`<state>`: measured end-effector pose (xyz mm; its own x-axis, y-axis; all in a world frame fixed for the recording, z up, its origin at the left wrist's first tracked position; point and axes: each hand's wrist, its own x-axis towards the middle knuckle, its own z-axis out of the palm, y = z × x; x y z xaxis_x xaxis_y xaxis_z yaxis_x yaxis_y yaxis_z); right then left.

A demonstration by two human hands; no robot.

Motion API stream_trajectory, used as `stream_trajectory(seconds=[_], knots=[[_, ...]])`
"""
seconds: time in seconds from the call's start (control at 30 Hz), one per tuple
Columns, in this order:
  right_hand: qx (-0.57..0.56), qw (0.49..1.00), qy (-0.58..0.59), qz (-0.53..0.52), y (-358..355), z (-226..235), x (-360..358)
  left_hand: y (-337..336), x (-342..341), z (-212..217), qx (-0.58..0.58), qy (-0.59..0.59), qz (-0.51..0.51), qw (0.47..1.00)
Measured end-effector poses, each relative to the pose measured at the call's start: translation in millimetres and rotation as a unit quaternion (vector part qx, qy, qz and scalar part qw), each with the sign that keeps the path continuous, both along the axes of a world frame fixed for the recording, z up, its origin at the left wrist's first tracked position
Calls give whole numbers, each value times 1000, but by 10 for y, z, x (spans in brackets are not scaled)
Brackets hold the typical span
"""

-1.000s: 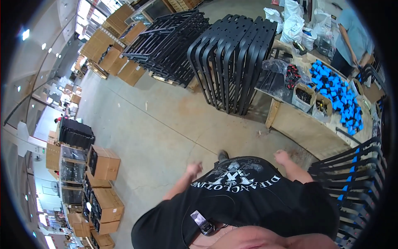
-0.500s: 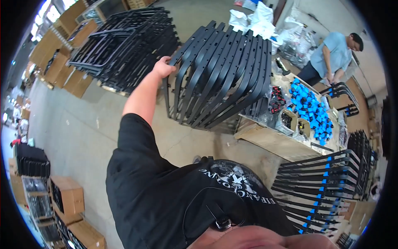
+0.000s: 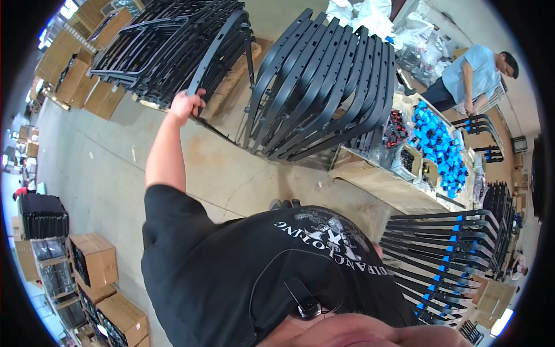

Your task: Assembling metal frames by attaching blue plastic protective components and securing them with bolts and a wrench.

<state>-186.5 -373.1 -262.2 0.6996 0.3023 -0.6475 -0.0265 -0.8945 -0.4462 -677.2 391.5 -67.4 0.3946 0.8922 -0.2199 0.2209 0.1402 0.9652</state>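
The left hand [image 3: 186, 105] is closed around a black curved metal frame [image 3: 217, 55], gripping it at its lower end with the arm stretched out from the shoulder. The right hand cannot be seen, so its grip cannot be told. The frame is a long bent bar; its long axis runs from the hand up and to the right, arching toward the top of the view. It leans against the stack of black frames [image 3: 156, 46] that lies on the concrete floor [image 3: 110, 168] up and to the left, and its upper end touches that stack.

Just to the right stands a second group of the same black frames, a row of upright frames [image 3: 324, 87], set on edge side by side, their long bars also pointing up and to the right. Right of it is a workbench [image 3: 376, 179] with open bins of blue parts [image 3: 436, 144] and red and black parts [image 3: 396, 124]. White plastic bags [image 3: 364, 11] lie at the top.

Brown cardboard boxes [image 3: 75, 75] line the upper left edge, and more cardboard boxes [image 3: 95, 260] with dark fronts stand at the lower left. At the lower right lies a rack of black bars with blue tags [image 3: 451, 248]. Another person in a light blue shirt [image 3: 471, 75] works at the bench, upper right.
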Motion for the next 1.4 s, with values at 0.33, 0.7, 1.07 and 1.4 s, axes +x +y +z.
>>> stream_trajectory(seconds=[0.33,0.7,1.07,1.4], knots=[[246,858,-107,438,311,-1199,1184,-3649,845,-694,-19,-63,192,979],[463,673,58,574,2268,1679,-702,-5584,2251,44,185,235,47,953],[485,728,45,483,1906,1248,97,-5815,-58,389,294,105,318,895],[454,833,-131,286,542,2432,2086,-5219,2078,475,197,-96,230,948]])
